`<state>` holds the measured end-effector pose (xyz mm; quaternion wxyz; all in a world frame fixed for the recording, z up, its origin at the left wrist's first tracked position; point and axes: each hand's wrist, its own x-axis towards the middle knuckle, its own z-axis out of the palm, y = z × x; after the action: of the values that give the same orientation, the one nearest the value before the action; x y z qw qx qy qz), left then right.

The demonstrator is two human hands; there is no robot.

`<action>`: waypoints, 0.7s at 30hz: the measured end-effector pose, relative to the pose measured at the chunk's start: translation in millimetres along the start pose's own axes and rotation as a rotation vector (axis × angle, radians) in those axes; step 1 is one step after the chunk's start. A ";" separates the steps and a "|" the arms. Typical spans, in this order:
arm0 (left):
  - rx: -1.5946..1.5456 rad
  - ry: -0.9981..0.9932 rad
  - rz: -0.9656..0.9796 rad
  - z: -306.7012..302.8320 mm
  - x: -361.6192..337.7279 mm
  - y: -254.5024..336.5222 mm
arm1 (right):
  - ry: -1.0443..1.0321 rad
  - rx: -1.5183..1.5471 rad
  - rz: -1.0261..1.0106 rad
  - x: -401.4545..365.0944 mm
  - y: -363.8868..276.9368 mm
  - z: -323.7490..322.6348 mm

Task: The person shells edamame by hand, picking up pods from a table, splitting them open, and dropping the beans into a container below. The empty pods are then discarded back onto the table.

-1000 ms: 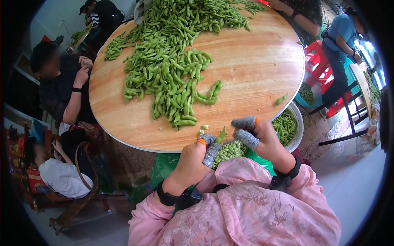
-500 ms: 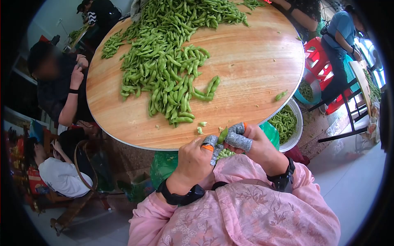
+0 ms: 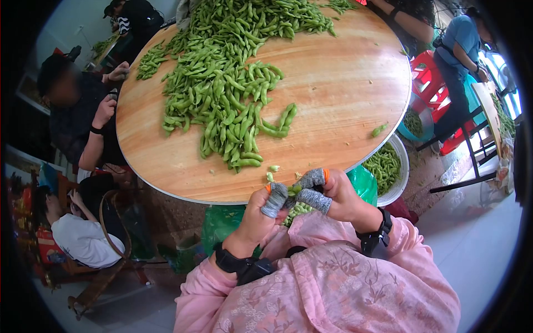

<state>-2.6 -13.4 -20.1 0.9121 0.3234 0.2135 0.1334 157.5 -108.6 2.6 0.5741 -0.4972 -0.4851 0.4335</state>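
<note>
My left hand and my right hand meet just off the near rim of the round wooden table, both pinching one green edamame pod between thumbs and forefingers that wear grey fabric finger covers. Under my hands lies a heap of shelled green beans in a green bag. A big pile of edamame pods covers the table's left and far part.
A white basin of pods sits below the table edge on the right. One loose pod lies near the right rim. People sit at the left and the far right, beside red stools.
My hands have drawn closer together over the pod, with the left thumb raised and the pod now shorter between the fingertips. The person at the left has lifted a hand.
</note>
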 end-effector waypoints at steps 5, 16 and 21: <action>1.061 0.012 0.395 24.0 -4.8 9.5 | -0.075 0.038 0.114 -2.2 -3.3 -1.7; 0.889 -0.143 0.334 20.1 -7.8 1.1 | -0.145 0.083 0.144 -14.2 11.8 -8.3; 1.162 0.003 0.367 22.1 -13.7 8.6 | 0.073 -0.436 0.198 -36.7 -15.3 -53.0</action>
<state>-4.9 -23.8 5.0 0.5485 0.7994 0.1935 0.1505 204.5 -154.6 11.3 0.4253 -0.6697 -0.4949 0.3545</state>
